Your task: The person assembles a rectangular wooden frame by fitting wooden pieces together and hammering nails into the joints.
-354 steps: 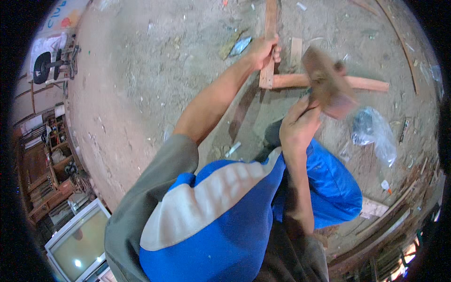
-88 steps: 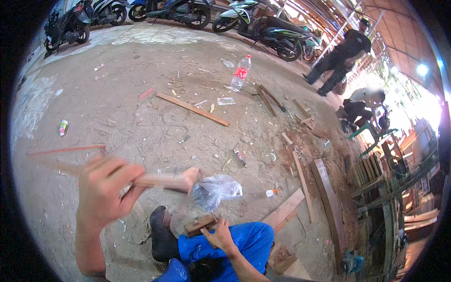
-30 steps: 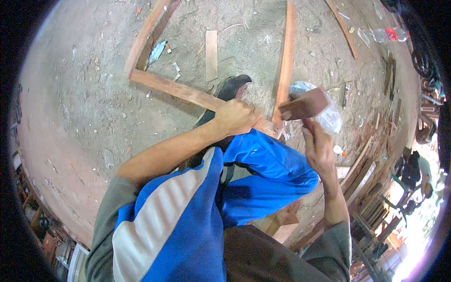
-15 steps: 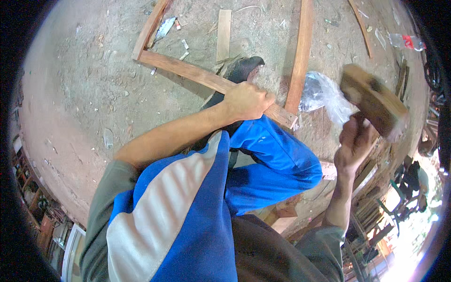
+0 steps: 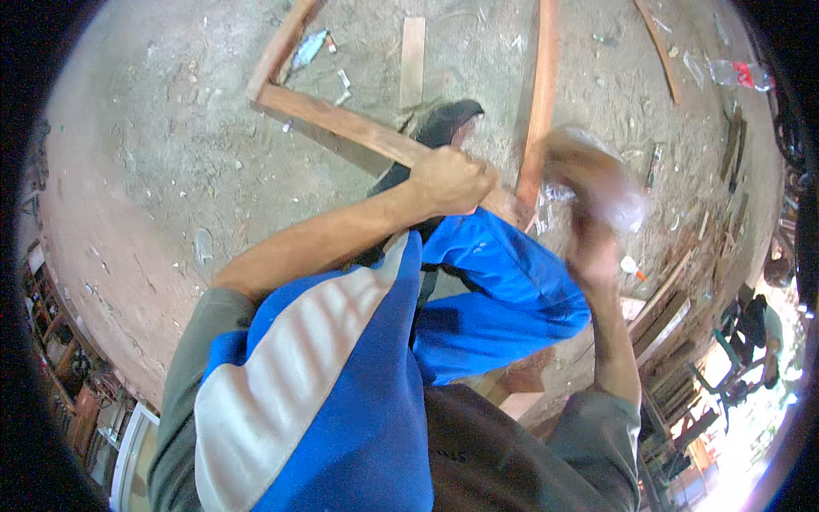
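Note:
My left hand (image 5: pixel 452 181) is closed round a wooden bar (image 5: pixel 341 125), part of a wooden frame lying over my leg and foot. At the bar's far left end it meets a side piece (image 5: pixel 281 49). By its right end stands a long wooden rail (image 5: pixel 541 102), close to the joint. My right hand (image 5: pixel 592 247), smeared by motion, grips a wooden mallet (image 5: pixel 593 171), whose head is blurred beside the rail's lower end. The handle is mostly hidden by the hand. Whether the mallet touches the wood I cannot tell.
On the dirt floor lie a short flat board (image 5: pixel 412 64), a thin wood strip (image 5: pixel 659 53) and a clear plastic bottle (image 5: pixel 739 75). A clear plastic bag (image 5: pixel 559 193) is partly hidden behind the mallet. Wood scraps (image 5: pixel 661 324) lie at the right.
The mallet and my right hand have swung left, from the right side toward the bar's right end. My left hand keeps its grip on the bar.

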